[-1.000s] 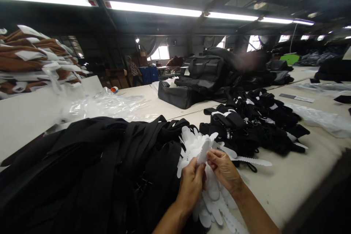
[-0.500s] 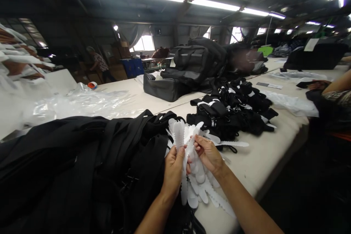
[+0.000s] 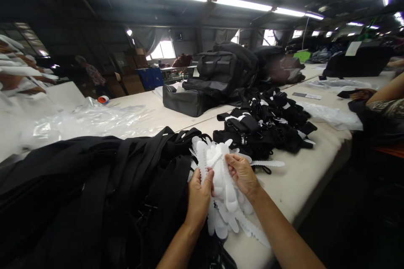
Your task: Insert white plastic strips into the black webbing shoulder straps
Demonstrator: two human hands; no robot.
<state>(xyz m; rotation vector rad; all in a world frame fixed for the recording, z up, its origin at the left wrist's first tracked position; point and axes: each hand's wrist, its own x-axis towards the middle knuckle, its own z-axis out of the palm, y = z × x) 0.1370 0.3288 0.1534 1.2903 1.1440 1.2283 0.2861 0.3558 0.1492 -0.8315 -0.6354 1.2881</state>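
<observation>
My left hand (image 3: pixel 198 197) is closed, thumb against fingers, on a white toothed strip (image 3: pixel 202 155) with a rounded end. My right hand (image 3: pixel 243 175) pinches the top of another white strip (image 3: pixel 230 193), which hangs down in front of the heap. Below and behind both hands lies a loose heap of similar white strips (image 3: pixel 221 229), with scalloped edges and round ends. Black fabric bags or straps (image 3: pixel 78 189) are piled to the left of my left hand. Beyond my right hand are bundled black straps (image 3: pixel 268 130) with white strips among them.
Dark bags (image 3: pixel 217 71) stand at the back of the pale table (image 3: pixel 311 176). Clear plastic sheeting (image 3: pixel 94 119) and an orange tape roll (image 3: pixel 103 99) lie at left. On the right, another person's hand (image 3: pixel 362 93) holds something black. A person (image 3: pixel 94 75) stands farther back.
My right hand has drawn slightly apart from my left, and its strip now hangs lower and clearer in front of the heap. The view has shifted a little.
</observation>
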